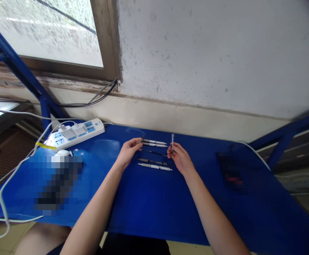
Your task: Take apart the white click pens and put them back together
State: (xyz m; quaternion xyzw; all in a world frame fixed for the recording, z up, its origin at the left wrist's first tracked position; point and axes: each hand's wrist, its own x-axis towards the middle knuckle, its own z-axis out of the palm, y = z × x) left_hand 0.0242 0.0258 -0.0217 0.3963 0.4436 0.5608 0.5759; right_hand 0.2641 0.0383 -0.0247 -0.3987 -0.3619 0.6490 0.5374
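My left hand (130, 150) pinches a small dark piece (143, 138), perhaps a pen part; it is too small to make out fully. In my right hand (179, 157) a clear pen barrel (172, 139) stands nearly upright between the fingers. A thin black pen refill (155, 153) lies on the blue table between the two hands. Beside the left fingertips are two white-and-dark pens (155, 144), their left ends partly hidden by the hand. Closer to me lie a dark pen (153, 162) and a white pen (156, 167), roughly parallel.
A white power strip (90, 134) with plugged-in chargers sits at the back left of the blue table (154, 205). White cables (1, 198) loop over the left edge. Blurred dark objects lie at left and right. Blue metal posts (289, 131) and a wall bound the table.
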